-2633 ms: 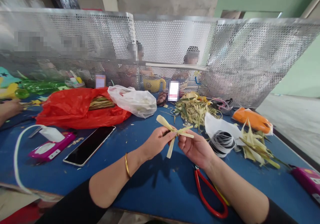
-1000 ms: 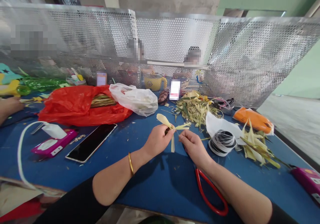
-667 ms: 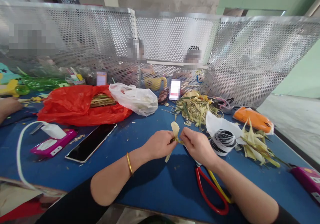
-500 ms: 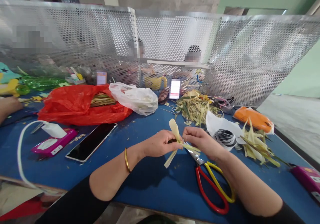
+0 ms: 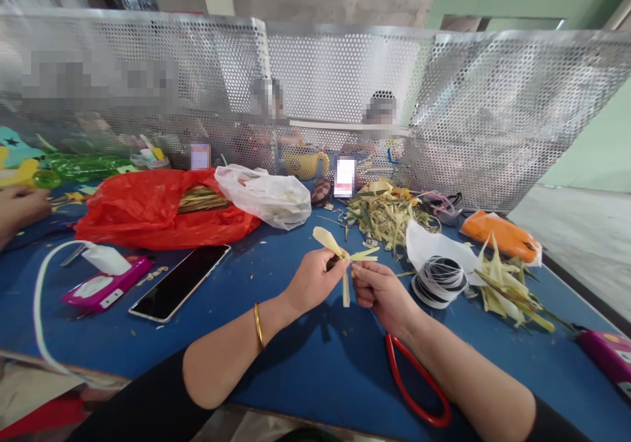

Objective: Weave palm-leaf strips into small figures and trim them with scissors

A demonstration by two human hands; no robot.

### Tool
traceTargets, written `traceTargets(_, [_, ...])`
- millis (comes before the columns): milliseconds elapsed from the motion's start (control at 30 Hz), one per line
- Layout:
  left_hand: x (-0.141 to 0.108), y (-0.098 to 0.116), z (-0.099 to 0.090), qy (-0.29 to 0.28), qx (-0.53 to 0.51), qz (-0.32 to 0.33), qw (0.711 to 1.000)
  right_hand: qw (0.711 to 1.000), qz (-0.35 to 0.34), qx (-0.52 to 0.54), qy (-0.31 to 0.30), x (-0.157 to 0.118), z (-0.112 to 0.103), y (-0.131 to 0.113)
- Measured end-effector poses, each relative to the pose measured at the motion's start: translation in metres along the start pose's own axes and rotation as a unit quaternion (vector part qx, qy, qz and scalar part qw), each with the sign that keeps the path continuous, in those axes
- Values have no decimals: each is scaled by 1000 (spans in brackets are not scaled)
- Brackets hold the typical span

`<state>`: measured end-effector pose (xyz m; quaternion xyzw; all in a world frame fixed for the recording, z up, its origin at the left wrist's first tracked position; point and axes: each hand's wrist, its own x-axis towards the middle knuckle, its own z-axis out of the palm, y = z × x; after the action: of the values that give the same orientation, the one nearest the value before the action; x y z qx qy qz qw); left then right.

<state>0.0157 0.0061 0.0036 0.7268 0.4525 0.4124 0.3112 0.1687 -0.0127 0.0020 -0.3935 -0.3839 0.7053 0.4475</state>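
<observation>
Pale dried husk strips (image 5: 325, 239) cross each other in front of me, with ends sticking out several ways. My left hand (image 5: 318, 277) is closed around them, pinching the crossing between thumb and fingers. Fingers curled, my right hand (image 5: 382, 291) pinches with its fingertips right at that crossing; what lies in the pinch is hidden. Under my right wrist lie scissors (image 5: 419, 392), of which mainly the red handle shows. Just right of that hand stands a spool of thin white-and-dark wire or cord (image 5: 438, 283).
Loose husk scraps (image 5: 387, 212) and more husks (image 5: 507, 287) lie at right, near an orange packet (image 5: 503, 235). On the left are a phone (image 5: 180, 283), a magenta power strip (image 5: 108, 284), and red (image 5: 133, 208) and white bags (image 5: 269, 195). Another person's hand (image 5: 22, 208) is far left. A perforated screen (image 5: 345, 67) stands behind.
The husk strips have turned in my left hand. My right hand has moved down and slightly left, now covering the scissor blades and yellow handle. The spool shows more fully.
</observation>
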Motion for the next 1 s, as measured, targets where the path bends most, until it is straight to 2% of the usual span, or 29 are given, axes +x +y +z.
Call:
traceTargets(100, [0, -1, 3, 22, 41, -1, 999, 999, -13, -33, 27, 0, 1, 7])
traceTargets(167, [0, -3, 4, 28, 75, -9, 997, 989, -61, -124, 50, 0, 1, 10])
traceTargets(200, [0, -3, 4, 27, 95, -11, 995, 973, -103, -199, 62, -1, 1, 11])
traceTargets(233, [0, -4, 5, 23, 117, -13, 993, 943, -151, -287, 74, -2, 0, 11])
traceTargets(267, [0, -4, 5, 12, 138, -14, 990, 900, -201, -379, 82, -4, 0, 10])
traceTargets(367, [0, -5, 3, -57, 181, -5, 982, 753, -295, -584, 65, -9, -3, 1])
traceTargets(400, [0, -4, 2, -87, 184, 1, 979, 723, -306, -617, 51, -9, -5, -4])
traceTargets(433, [0, -3, 0, -117, 179, 6, 977, 709, -309, -633, 35, -10, -7, -10])
traceTargets(467, [0, -2, -2, -145, 166, 11, 975, 712, -304, -633, 20, -9, -10, -16])
traceTargets(500, [0, 0, -5, -173, 143, 13, 974, 730, -291, -619, 7, -8, -13, -22])
traceTargets(533, [0, 3, -8, -199, 110, 12, 974, 761, -268, -591, -8, -7, -16, -28])
traceTargets(633, [0, 10, -16, -263, -37, -2, 964, 881, -157, -443, -58, -3, -24, -41])
traceTargets(667, [0, 11, -17, -269, -83, -12, 959, 916, -113, -378, -71, -2, -25, -42])
traceTargets(733, [-1, 12, -17, -256, -147, -31, 955, 965, -32, -247, -84, -1, -26, -41])
traceTargets(800, [-1, 11, -14, -219, -176, -34, 959, 985, 24, -144, -88, 1, -24, -34])
traceTargets(867, [0, 7, -10, -170, -181, -28, 968, 992, 49, -87, -84, 3, -21, -26])
traceTargets(1000, [2, -1, -5, -77, -121, -29, 989, 997, 35, -44, -48, 4, -11, -11])
